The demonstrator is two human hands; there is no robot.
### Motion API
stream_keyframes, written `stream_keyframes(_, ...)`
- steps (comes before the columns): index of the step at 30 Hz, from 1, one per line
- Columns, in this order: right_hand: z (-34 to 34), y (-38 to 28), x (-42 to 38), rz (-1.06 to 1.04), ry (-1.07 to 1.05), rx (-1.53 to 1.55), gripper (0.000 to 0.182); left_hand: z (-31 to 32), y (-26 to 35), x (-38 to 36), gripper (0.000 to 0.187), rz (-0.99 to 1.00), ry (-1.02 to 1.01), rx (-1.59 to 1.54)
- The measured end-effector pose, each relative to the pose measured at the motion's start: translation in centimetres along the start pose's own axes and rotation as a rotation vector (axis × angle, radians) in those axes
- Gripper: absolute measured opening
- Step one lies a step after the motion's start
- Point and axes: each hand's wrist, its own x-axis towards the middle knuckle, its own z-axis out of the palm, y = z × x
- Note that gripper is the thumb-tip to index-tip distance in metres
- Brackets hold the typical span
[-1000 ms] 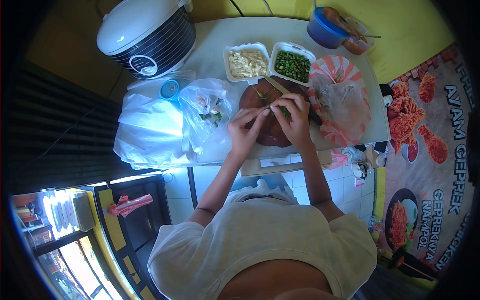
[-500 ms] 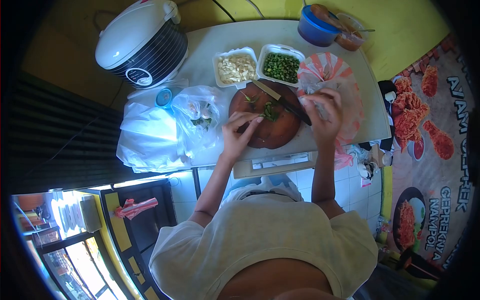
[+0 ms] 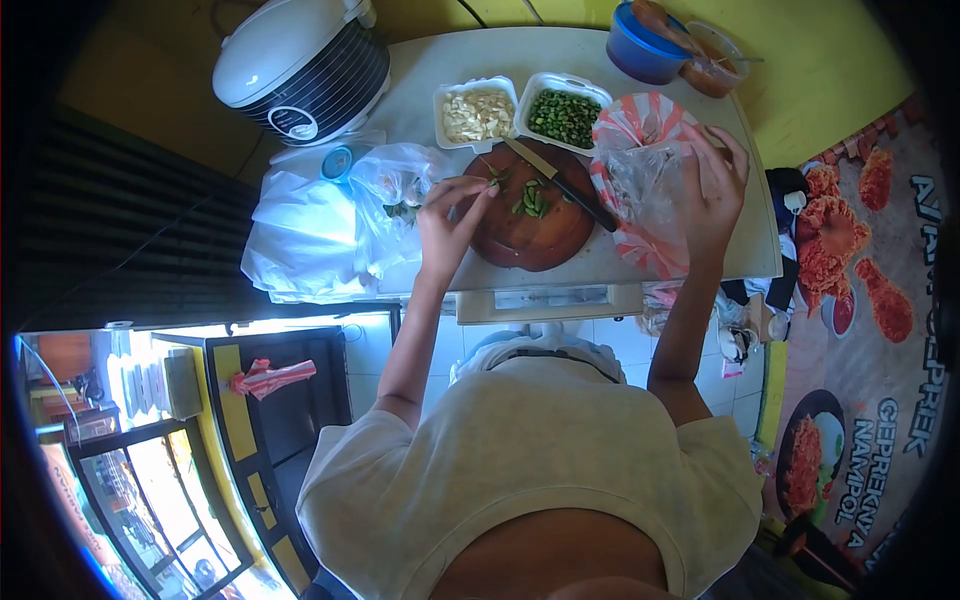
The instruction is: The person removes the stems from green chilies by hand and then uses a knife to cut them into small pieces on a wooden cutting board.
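Note:
My left hand (image 3: 452,218) is at the left edge of the round brown board (image 3: 530,245), thumb and fingertips pinched together on a small green piece. Several green chilies (image 3: 531,200) lie on the board. A knife (image 3: 560,183) rests across its upper right, blade toward the upper left and black handle past the right edge. My right hand (image 3: 717,185) is raised over the right side of the red-and-white striped bag (image 3: 640,240), fingers spread. Behind the board stand a foam box of pale slices (image 3: 477,115) and another of chopped green pieces (image 3: 564,118).
A rice cooker (image 3: 300,75) stands at the back left. White plastic bags (image 3: 320,235) and a blue-lidded container (image 3: 337,163) lie at the left. A blue tub (image 3: 643,45) and an orange-filled container (image 3: 712,62) are at the back right.
My right hand has moved right, from beside the knife handle to over the striped bag's right side. My left hand has moved up and left, away from the chilies. The view has shifted slightly.

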Motion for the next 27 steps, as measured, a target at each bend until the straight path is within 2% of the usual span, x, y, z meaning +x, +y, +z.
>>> stream_keyframes(1, 0.4, -0.8, -0.4, -0.005, -0.008, 0.010, 0.024, 0.2, 0.1, -0.1, 0.014, 0.082, -0.020, 0.093)
stream_keyframes(4, 2.3, -2.4, -1.6, -0.076, -0.119, 0.064, 0.023, 1.1, -0.5, -1.1, 0.015, 0.079, -0.075, 0.219)
stream_keyframes(6, 3.8, -2.7, -2.4, -0.106, -0.288, 0.060, 0.022, 1.4, -0.6, -1.6, 0.017, 0.102, -0.118, 0.329)
stream_keyframes(7, 4.6, -2.5, -2.8, -0.111, -0.291, 0.068, 0.022, 1.5, -0.4, -1.7, 0.017, 0.099, -0.110, 0.335)
stream_keyframes(9, 6.5, -1.8, -3.5, -0.139, -0.454, 0.078, 0.019, 1.6, -0.3, -1.8, 0.020, 0.099, -0.077, 0.322)
stream_keyframes(13, 10.5, -0.5, -3.6, -0.187, -0.568, 0.152, 0.014, 1.5, -0.7, -2.2, 0.021, 0.057, 0.001, 0.266)
stream_keyframes(18, 13.8, 0.2, -3.2, -0.270, -0.766, -0.007, 0.016, 1.5, -0.9, -2.1, 0.021, 0.017, 0.066, 0.177)
stream_keyframes(24, 14.6, 0.7, -3.3, -0.266, -0.851, -0.018, 0.013, 1.5, -0.8, -2.0, 0.020, 0.008, 0.110, 0.139)
stream_keyframes(27, 14.4, 0.3, -3.2, -0.254, -0.765, 0.120, 0.014, 1.4, -0.8, -2.0, 0.023, 0.031, 0.136, 0.100)
